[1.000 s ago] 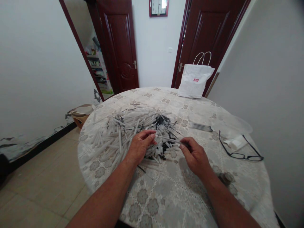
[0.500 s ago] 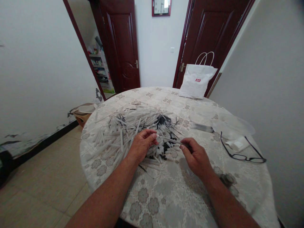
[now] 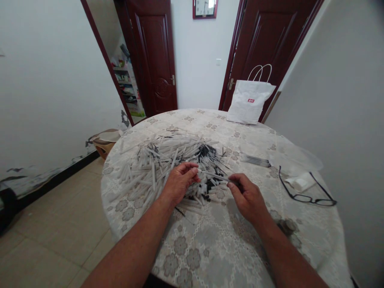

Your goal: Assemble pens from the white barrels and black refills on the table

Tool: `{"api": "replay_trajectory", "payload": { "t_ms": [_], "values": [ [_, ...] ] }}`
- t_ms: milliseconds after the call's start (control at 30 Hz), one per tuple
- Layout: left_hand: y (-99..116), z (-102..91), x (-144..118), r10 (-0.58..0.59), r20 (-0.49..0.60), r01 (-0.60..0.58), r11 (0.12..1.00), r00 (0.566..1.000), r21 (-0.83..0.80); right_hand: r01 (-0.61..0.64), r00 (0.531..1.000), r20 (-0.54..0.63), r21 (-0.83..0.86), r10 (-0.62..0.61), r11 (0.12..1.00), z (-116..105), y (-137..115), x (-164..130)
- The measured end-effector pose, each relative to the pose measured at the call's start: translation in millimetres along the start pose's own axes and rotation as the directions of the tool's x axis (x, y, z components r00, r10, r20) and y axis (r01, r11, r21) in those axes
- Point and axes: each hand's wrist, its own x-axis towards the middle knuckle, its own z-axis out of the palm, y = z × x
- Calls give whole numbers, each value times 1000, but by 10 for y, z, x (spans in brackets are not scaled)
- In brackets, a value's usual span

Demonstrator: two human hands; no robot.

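Currently both hands grip one thin translucent plastic tube (image 3: 213, 176): left hand (image 3: 179, 185) pinching its 9 o'clock end, right hand (image 3: 248, 197) closed on its 3 o'clock end, apparently steadying it over the heap of white tubes and black refills (image 3: 168, 162). Black-framed spectacles (image 3: 306, 192) lie at 3 o'clock on the round floral-clothed table (image 3: 210, 240).

Thin pale tube (image 3: 213, 176), slender and whitish, held nearly level, pinched at one end by left hand (image 3: 179, 185) and at the other by right hand (image 3: 248, 198). Heap of tubes (image 3: 162, 164), white and translucent with black pieces mixed in, spread loosely just beyond and under left hand, reaching toward right hand.
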Motion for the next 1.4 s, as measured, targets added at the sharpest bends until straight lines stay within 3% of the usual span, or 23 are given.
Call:
{"api": "replay_trajectory", "payload": {
  "t_ms": [233, 500, 567, 667, 733, 867, 1000, 1133, 1300, 1400],
  "values": [
    [1, -41, 2, 72, 116, -107, 937, 991, 333, -20, 998, -61, -10, 19, 1000, -13, 20, 6],
    [-13, -10, -96, 175, 238, -287, 733, 956, 617, -35, 985, -168, 73, 46, 997, -50, 2, -15],
    [-9, 5, -106, 159, 195, -243, 788, 968, 566, -64, 967, -235, 144, 97, 987, -55, 13, -16],
    [-3, 19, -85, 96, 91, -121, 938, 991, 325, -103, 950, -255, 293, 181, 951, -50, 30, -16],
    [3, 25, -63, 43, 51, -50, 989, 998, 138, -105, 960, -210, 342, 185, 934, -35, 28, -20],
    [7, 32, -39, 16, 23, -14, 996, 1000, -87, -76, 992, -73, 273, 100, 959, 8, -14, -40],
    [8, 57, -52, -17, 40, 23, 984, 999, -176, -57, 998, -27, 171, 63, 984, 31, -34, -50],
    [12, 93, -67, -49, 78, 62, 983, 996, -174, -57, 996, -51, 167, 66, 984, 35, -1, -47],
    [-28, 77, -44, -54, 21, 57, 981, 998, -184, -47, 996, -72, 152, 59, 987, 30, 6, -43],
    [-45, 66, -39, -88, 40, 94, 977, 995, -192, -28, 994, -98, 123, 40, 992, 21, -21, -40]
  ]
}}
